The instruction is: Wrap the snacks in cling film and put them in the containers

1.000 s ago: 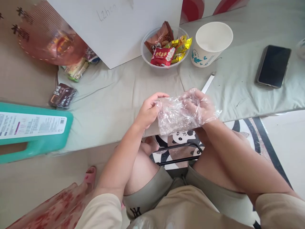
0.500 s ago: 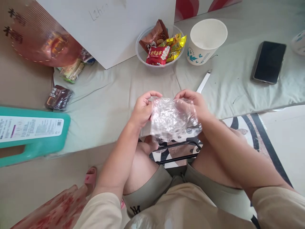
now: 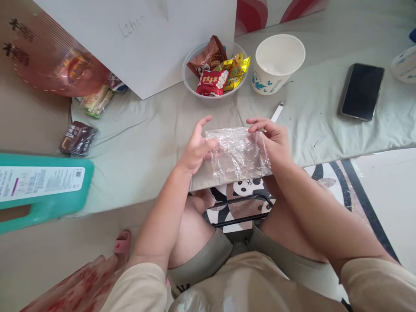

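A clear, crinkled plastic bag [image 3: 238, 154] is stretched between my two hands, over the table's front edge. My left hand [image 3: 195, 149] grips its left side near the thumb, with the index finger lifted and pointing away from me. On the other side, my right hand [image 3: 273, 141] has the bag's right edge, its thumb behind the film and its fingers curled above. I see nothing inside the bag. Just beyond the right fingers lies a nail clipper or similar slim metal tool [image 3: 277, 112], its near end hidden.
A clear bowl [image 3: 186, 84] of wrapped snacks and a white paper cup [image 3: 276, 65] stand behind my hands. A phone [image 3: 362, 92] lies to the right. At left are a dark snack packet [image 3: 78, 138], a teal handled container [image 3: 65, 208] and a white box [image 3: 146, 47].
The bag has gone from bunched up to flatter and more spread out. My left index finger has straightened upward, and the right fingers have lifted a little. The camera view has tilted slightly.
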`<action>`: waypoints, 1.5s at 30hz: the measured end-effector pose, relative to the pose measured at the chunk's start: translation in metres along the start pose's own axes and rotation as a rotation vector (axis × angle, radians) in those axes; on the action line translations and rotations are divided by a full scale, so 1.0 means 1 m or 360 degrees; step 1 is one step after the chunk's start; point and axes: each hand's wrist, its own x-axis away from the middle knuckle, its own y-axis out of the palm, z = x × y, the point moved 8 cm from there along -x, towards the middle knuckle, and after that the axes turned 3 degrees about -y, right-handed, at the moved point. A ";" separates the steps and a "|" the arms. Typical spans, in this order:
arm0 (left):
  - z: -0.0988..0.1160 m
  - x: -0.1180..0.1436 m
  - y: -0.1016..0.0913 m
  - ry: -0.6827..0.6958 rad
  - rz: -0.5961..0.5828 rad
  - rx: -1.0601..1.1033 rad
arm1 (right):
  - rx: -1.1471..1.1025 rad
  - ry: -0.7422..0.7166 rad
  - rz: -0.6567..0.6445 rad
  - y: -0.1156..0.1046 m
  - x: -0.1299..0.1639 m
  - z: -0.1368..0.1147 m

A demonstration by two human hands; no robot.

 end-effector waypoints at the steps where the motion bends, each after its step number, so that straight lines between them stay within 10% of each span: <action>1: 0.000 0.000 0.002 0.0024 0.0002 -0.0030 | 0.0030 -0.0031 -0.0005 0.001 0.000 -0.001; 9: 0.015 0.003 -0.009 0.0221 0.0244 -0.0182 | -0.0401 0.0246 -0.0171 0.012 0.007 0.019; 17: 0.008 0.000 0.006 0.0094 -0.0163 0.0373 | -0.0298 0.0260 -0.0107 0.016 0.007 -0.007; 23: 0.000 -0.008 0.009 0.0056 -0.0065 0.0331 | 0.0111 0.0399 -0.0266 0.017 0.012 -0.001; 35: 0.012 -0.009 0.007 0.0001 -0.0291 0.0527 | -0.0609 0.0333 -0.0289 0.014 -0.002 -0.003; 45: 0.017 -0.017 -0.008 0.0382 0.0098 0.0171 | -0.0149 0.0339 -0.0405 0.005 0.009 0.008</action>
